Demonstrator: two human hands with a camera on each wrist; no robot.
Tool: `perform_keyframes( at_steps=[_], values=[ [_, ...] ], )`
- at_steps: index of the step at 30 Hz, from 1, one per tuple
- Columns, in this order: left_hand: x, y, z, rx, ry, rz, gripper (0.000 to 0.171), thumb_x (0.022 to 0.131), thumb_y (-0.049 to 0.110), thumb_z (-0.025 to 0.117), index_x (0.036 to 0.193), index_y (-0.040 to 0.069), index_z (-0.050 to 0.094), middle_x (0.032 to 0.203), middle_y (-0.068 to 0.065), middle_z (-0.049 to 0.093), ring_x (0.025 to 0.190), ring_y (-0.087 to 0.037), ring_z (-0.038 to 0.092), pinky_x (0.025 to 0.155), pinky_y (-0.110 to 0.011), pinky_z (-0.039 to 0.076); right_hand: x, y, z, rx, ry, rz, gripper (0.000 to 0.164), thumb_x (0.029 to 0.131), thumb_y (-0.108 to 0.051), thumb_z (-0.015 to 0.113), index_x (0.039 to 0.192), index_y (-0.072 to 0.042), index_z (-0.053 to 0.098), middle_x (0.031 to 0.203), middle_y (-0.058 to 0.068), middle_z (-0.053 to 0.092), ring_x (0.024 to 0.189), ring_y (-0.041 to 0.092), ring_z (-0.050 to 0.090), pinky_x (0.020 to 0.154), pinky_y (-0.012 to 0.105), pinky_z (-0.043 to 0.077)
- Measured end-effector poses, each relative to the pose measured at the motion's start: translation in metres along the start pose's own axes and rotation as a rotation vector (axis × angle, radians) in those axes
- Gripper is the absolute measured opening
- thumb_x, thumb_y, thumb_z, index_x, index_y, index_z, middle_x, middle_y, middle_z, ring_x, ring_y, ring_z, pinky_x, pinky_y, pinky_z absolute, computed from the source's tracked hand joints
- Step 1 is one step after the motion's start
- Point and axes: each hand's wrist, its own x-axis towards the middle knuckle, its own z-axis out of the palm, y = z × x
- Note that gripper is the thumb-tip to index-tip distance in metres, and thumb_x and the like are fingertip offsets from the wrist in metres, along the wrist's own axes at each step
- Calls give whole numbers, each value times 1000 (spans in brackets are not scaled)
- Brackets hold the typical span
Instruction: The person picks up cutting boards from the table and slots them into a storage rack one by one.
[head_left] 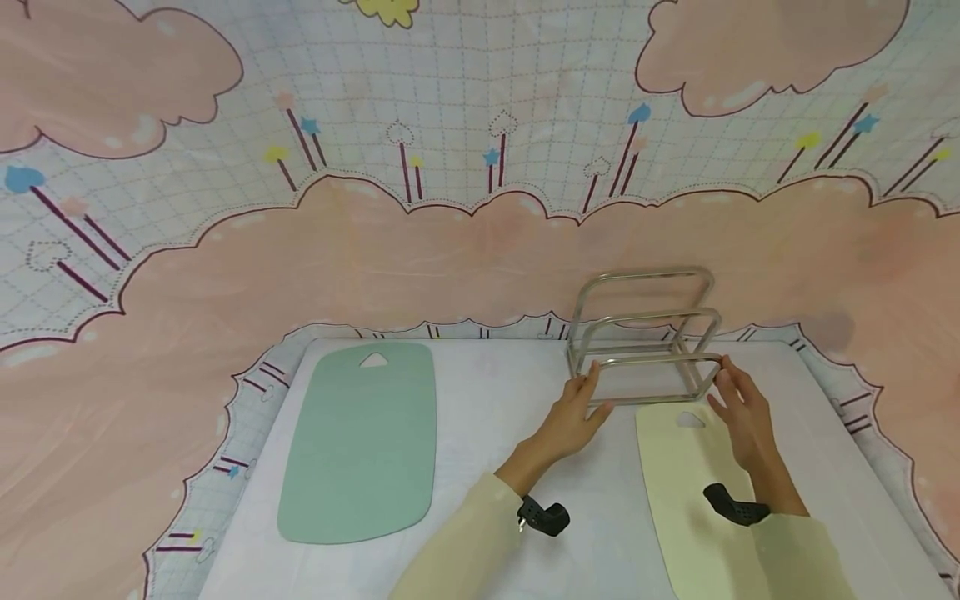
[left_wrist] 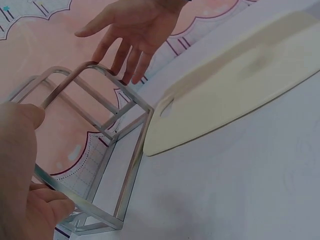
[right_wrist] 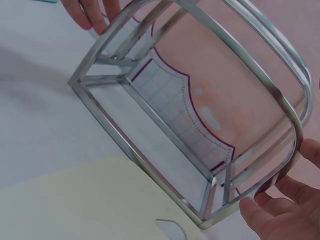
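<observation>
A silver metal wire rack (head_left: 660, 359) with several upright loops stands at the back of the table. My left hand (head_left: 567, 421) holds its left end, fingers curled at the front loop's side bar in the left wrist view. At the right end my right hand (head_left: 750, 417) touches the front loop with its fingertips, thumb apart. The left wrist view shows the right hand's fingers (left_wrist: 132, 57) nearly straight against the bar. A cream cutting board (head_left: 675, 500) lies flat just in front of the rack, partly under my right forearm. Its handle hole is by the rack's front edge.
A green cutting board (head_left: 360, 450) with a triangular handle hole lies flat on the left of the white table (head_left: 525, 550). A patterned pink and white cloth (head_left: 450, 258) with clouds hangs behind the table, close to the rack's back.
</observation>
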Motion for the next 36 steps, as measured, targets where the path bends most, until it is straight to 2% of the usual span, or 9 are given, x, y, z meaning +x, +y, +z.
perform_keyframes(
  at_steps=[5, 10, 16, 22, 25, 31, 36],
  values=[
    [-3, -4, -3, 15, 6, -1, 66, 102, 40, 40, 155, 14, 10, 145, -25, 31, 121, -42, 48, 98, -47, 42, 0, 1, 3, -63, -9, -14, 58, 104, -25, 40, 150, 4, 19, 157, 15, 14, 140, 31, 24, 100, 26, 35],
    [-5, -6, -5, 13, 8, -13, 66, 102, 40, 40, 155, 15, 9, 145, -24, 32, 120, -42, 48, 98, -48, 42, 0, 1, 5, -67, -24, -11, 58, 104, -25, 40, 149, 5, 19, 158, 13, 13, 140, 33, 22, 100, 25, 35],
    [-7, -7, -7, 10, 13, -19, 66, 102, 41, 40, 155, 15, 10, 145, -25, 33, 119, -44, 49, 97, -50, 43, -1, 0, 7, -81, -36, -19, 59, 104, -26, 40, 149, 5, 18, 157, 16, 15, 138, 23, 28, 99, 23, 36],
    [-15, -8, -12, 14, 48, -20, 66, 102, 38, 42, 155, 11, 11, 142, -27, 34, 116, -46, 51, 95, -50, 44, 0, -1, 14, -135, -65, -21, 57, 105, -25, 39, 150, 4, 19, 156, 20, 13, 138, 40, 23, 97, 23, 38],
    [-22, -10, -14, 18, 68, -31, 68, 102, 37, 43, 155, 10, 10, 143, -26, 34, 113, -47, 52, 94, -51, 45, 1, 0, 20, -181, -82, -24, 56, 105, -25, 37, 151, 2, 19, 154, 23, 17, 135, 45, 24, 96, 22, 39],
    [-30, -12, -15, 5, 91, -30, 69, 102, 40, 43, 155, 12, 8, 143, -26, 33, 112, -47, 53, 92, -51, 46, 0, 0, 26, -236, -90, -12, 57, 105, -30, 35, 152, -1, 18, 150, 26, 23, 134, 45, 28, 95, 22, 40],
    [-35, -15, -20, -8, 94, -35, 69, 102, 39, 42, 155, 15, 4, 144, -27, 32, 115, -48, 50, 92, -54, 45, 1, -1, 29, -249, -106, -42, 57, 105, -29, 37, 151, 1, 19, 151, 24, 23, 133, 46, 30, 95, 22, 40]
  ],
)
